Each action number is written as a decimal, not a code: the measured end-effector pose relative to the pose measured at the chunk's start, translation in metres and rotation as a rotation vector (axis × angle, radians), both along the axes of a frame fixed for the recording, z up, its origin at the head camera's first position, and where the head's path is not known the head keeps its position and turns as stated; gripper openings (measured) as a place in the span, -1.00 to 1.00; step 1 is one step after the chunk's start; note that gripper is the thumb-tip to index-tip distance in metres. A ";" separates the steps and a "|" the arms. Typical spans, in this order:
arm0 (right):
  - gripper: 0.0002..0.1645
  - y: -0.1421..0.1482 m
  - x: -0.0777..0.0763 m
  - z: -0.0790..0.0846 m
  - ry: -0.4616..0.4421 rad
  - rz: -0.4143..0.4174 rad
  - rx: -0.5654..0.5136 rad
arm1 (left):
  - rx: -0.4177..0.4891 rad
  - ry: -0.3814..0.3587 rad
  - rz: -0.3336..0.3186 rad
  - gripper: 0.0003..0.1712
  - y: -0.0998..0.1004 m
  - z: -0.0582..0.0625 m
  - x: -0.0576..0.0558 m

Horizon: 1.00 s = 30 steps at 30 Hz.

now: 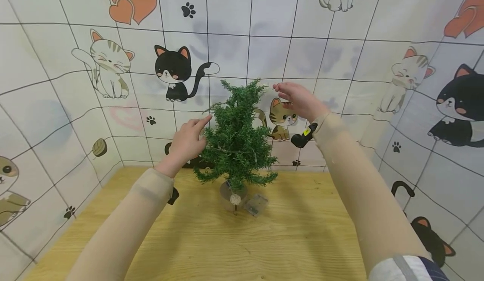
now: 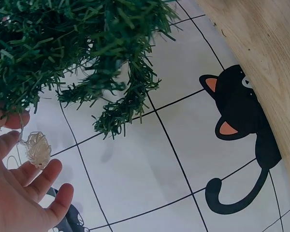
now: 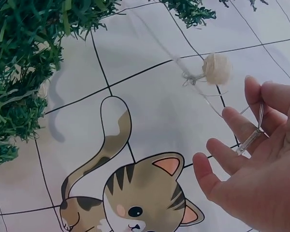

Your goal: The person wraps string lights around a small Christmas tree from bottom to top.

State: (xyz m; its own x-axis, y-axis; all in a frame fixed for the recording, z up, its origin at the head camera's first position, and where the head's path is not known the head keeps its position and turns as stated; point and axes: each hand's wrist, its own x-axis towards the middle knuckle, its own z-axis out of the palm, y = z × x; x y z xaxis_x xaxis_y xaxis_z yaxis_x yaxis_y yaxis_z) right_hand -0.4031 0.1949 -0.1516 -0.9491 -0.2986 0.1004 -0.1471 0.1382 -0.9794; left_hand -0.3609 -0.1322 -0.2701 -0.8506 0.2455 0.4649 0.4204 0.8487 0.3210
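A small green artificial Christmas tree stands in the middle on a round base. At its left side my left hand pinches the wire of a string light against the branch tips. A pale woven ball of that light hangs beside these fingertips. To the right of the treetop is my raised right hand, with thumb and forefinger pinching the thin clear wire. Another pale ball hangs on the wire between this hand and the tree. The wire among the branches is mostly hidden.
A clear flat box lies on the wooden table, right of the base. Another pale ball shows in front of the base. A cat-printed cloth hangs close behind the tree and along both sides.
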 end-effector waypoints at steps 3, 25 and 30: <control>-0.58 0.003 -0.006 -0.008 0.009 -0.013 0.019 | -0.017 -0.020 -0.002 -0.14 0.001 -0.002 -0.003; -0.73 0.053 0.044 -0.024 0.089 0.058 -0.019 | 0.042 -0.178 -0.143 -0.19 0.009 0.001 -0.004; -0.71 0.056 0.063 -0.025 0.082 0.085 -0.024 | 0.080 -0.175 -0.184 -0.28 0.005 0.001 0.001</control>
State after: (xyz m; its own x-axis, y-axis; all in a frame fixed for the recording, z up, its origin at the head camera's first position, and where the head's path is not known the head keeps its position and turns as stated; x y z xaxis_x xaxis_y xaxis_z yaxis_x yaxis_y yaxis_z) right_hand -0.3399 0.2506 -0.1769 -0.9088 -0.3739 0.1850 -0.2372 0.0985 -0.9664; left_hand -0.3596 -0.1271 -0.2689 -0.8642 0.3717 0.3392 0.4976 0.7319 0.4655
